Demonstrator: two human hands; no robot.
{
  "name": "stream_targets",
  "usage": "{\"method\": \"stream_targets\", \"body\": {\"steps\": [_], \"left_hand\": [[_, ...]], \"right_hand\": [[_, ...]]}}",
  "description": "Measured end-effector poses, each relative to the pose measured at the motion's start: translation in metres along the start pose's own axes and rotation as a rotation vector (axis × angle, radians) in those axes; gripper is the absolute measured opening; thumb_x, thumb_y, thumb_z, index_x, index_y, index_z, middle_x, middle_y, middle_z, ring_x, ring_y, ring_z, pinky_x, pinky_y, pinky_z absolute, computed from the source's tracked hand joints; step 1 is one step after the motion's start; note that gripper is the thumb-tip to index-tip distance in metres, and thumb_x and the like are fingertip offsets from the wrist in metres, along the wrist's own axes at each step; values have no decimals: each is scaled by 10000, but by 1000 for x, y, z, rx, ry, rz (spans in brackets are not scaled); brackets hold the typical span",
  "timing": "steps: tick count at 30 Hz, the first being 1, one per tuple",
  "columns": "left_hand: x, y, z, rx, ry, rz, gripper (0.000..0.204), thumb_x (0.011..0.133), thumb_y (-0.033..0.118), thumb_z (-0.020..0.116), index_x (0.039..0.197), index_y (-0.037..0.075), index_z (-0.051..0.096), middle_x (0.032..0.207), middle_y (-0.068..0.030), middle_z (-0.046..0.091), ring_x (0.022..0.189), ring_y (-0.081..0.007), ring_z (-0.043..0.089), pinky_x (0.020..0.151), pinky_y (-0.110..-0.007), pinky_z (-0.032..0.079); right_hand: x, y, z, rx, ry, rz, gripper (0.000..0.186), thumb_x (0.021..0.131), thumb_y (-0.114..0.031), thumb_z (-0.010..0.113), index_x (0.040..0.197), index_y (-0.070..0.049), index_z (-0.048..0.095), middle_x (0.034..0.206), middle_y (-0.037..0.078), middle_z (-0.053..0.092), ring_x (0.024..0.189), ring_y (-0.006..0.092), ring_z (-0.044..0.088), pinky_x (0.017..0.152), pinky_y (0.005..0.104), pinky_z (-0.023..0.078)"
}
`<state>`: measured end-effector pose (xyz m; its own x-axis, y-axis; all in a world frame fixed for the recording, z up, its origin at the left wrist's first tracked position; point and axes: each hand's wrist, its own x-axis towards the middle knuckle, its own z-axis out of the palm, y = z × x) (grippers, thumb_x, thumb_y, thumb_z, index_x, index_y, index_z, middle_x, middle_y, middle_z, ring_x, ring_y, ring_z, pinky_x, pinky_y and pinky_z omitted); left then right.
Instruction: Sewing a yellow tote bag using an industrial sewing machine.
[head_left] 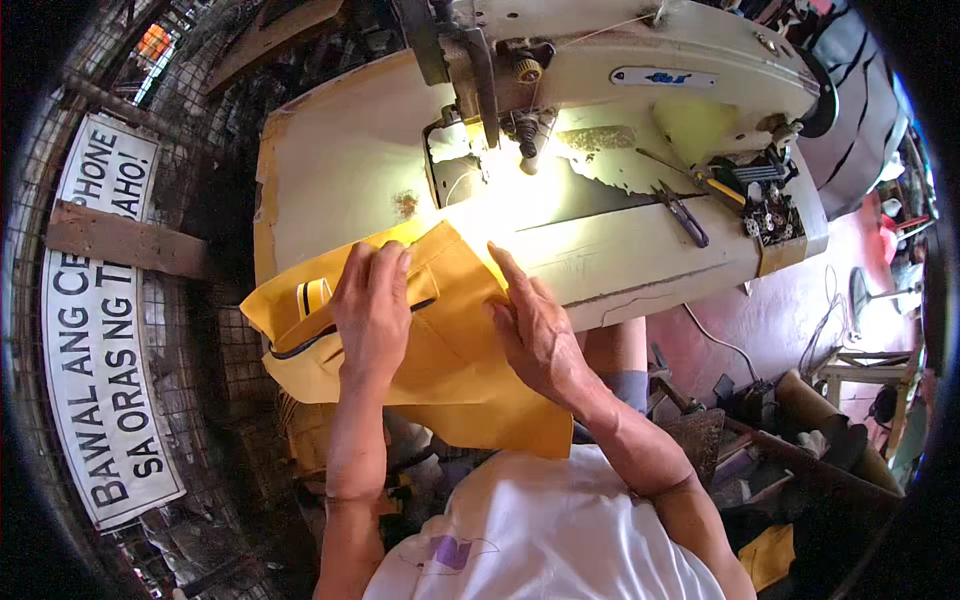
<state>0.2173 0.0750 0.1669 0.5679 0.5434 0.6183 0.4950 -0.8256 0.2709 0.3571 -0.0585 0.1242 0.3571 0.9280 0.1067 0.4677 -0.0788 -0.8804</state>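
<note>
A yellow fabric piece (460, 370), with a dark zipper-like strip and a small striped tab, lies over the front of the sewing machine's bed and hangs toward my lap. My left hand (372, 305) has its fingers curled over the fabric's upper part, gripping it. My right hand (535, 335) rests at the fabric's right edge, fingers extended and thumb apart. Just beyond my hands is the lit needle area of the sewing machine (600, 80); bright glare hides some detail there.
Snips (688, 222), a yellow-handled tool (720, 192) and small metal parts (775, 220) sit on the machine table (330, 140). A sign board (120, 400) on wire mesh stands left. Cords, a cardboard roll and wooden pieces lie on the floor (720, 310) at right.
</note>
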Motion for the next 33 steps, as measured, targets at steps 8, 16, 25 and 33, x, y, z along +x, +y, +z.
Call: {"method": "stream_targets", "body": {"steps": [8, 16, 25, 33], "left_hand": [[79, 15, 17, 241, -411, 372, 149, 811, 36, 605, 959, 26, 621, 891, -153, 598, 788, -290, 658, 646, -412, 536], [46, -57, 96, -222, -526, 213, 145, 854, 70, 597, 985, 9, 590, 916, -165, 619, 788, -380, 637, 701, -454, 520], [59, -40, 91, 65, -541, 373, 265, 790, 30, 610, 1050, -1, 569, 795, -174, 621, 750, -347, 648, 671, -461, 519], [59, -32, 90, 127, -664, 295, 247, 809, 39, 589, 1047, -27, 591, 852, -172, 629, 738, -338, 645, 675, -445, 511]], "right_hand": [[1, 3, 1, 16, 105, -15, 766, 936, -93, 577, 1559, -46, 135, 842, 240, 635, 796, 431, 606, 740, 496, 496], [9, 8, -10, 21, 80, -51, 561, 916, -67, 577, 1445, 6, 405, 768, 213, 620, 686, 392, 626, 642, 456, 506], [10, 14, -21, 83, -11, 20, 490, 890, -30, 582, 1371, 11, 499, 785, 211, 623, 686, 370, 627, 630, 428, 511], [10, 22, -19, 211, 32, 77, 465, 878, 11, 575, 1339, 35, 522, 753, 200, 602, 642, 338, 629, 623, 389, 517]]}}
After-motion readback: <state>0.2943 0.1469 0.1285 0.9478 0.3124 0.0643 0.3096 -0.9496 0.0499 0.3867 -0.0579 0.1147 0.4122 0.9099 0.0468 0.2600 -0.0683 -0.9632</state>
